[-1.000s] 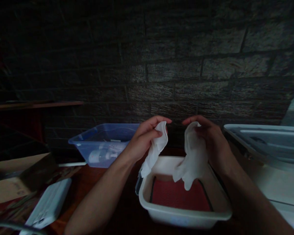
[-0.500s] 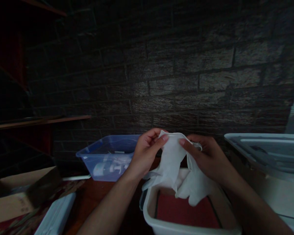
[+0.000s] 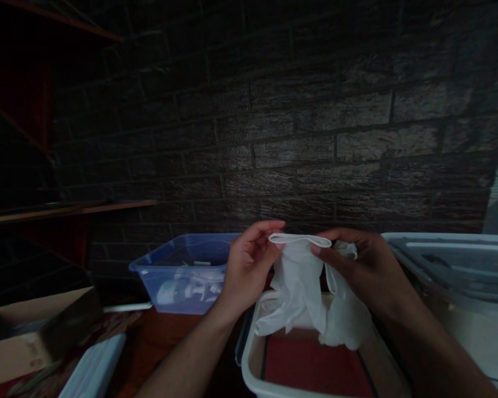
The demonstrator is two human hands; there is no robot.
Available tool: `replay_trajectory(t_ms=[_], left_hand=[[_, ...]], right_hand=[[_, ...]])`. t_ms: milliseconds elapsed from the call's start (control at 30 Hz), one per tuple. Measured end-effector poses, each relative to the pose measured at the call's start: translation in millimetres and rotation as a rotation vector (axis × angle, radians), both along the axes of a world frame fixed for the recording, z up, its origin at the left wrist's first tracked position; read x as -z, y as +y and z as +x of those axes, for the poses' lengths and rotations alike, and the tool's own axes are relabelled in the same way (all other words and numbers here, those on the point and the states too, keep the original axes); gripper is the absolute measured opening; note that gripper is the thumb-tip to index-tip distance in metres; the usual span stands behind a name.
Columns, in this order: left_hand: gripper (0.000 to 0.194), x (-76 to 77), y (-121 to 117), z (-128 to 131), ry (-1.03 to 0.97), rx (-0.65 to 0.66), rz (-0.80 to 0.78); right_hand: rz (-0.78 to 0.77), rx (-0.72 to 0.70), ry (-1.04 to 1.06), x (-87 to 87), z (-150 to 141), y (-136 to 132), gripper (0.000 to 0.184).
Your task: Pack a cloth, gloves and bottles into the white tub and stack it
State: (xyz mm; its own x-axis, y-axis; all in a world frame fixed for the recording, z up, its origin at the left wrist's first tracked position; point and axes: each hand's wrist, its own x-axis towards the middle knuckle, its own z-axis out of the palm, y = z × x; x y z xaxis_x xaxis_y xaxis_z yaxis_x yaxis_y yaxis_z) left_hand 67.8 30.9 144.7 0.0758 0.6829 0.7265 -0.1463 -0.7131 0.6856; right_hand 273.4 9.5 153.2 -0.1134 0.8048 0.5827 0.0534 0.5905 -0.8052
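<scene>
A thin white disposable glove [image 3: 301,276] hangs fingers-down between my hands, its cuff partly opened at the top. My left hand [image 3: 251,262] pinches the left side of the cuff between thumb and fingers. On the other side my right hand [image 3: 357,262] grips the cuff's right edge. A second white glove [image 3: 346,315] dangles from my right hand as well. Both gloves hang over a white bin [image 3: 251,367] that has a dark red flat thing [image 3: 313,365] inside it.
Left of the bin stands a blue translucent tub [image 3: 161,282] with white bottles in it. An open cardboard box [image 3: 14,354] and a pale flat case [image 3: 93,367] lie further left. A lidded storage box [image 3: 468,326] is at right. A dark brick wall [image 3: 274,155] rises behind.
The glove between my hands has turned so its cuff opening shows, and its fingers hang straighter. Both hands have shifted slightly lower in view.
</scene>
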Motion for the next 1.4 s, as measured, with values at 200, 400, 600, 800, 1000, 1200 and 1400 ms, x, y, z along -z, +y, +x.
replay_trajectory(t_ms=[200,400,600,800,1000,1200,1400], left_hand=[[0.023,3.1,-0.1,5.5,0.104,0.094,-0.159],[0.024,4.1,8.8,2.4,0.047,0.162,-0.209],[0.022,1.0,3.9,5.1,-0.002,0.204,-0.288],[0.02,-4.3,5.3,2.5,-0.131,0.211,-0.275],[0.034,-4.7,14.7,1.1,-0.241,0.198,-0.225],[0.032,3.0,14.7,11.0,-0.139,0.505,-0.424],[0.033,19.2,18.6,18.5,-0.058,0.489,-0.507]], right_hand=[[-0.056,-0.019,0.006,2.3,0.7,1.1,0.017],[-0.283,-0.101,0.185,-1.0,0.6,-2.0,0.03],[-0.265,-0.046,0.201,1.6,-0.5,2.3,0.036],[-0.174,0.101,0.2,3.0,0.8,5.7,0.032],[-0.121,0.074,0.133,1.4,0.9,5.7,0.029],[-0.111,0.025,0.144,5.6,0.9,6.1,0.029],[-0.079,-0.046,0.027,6.0,-1.5,8.3,0.027]])
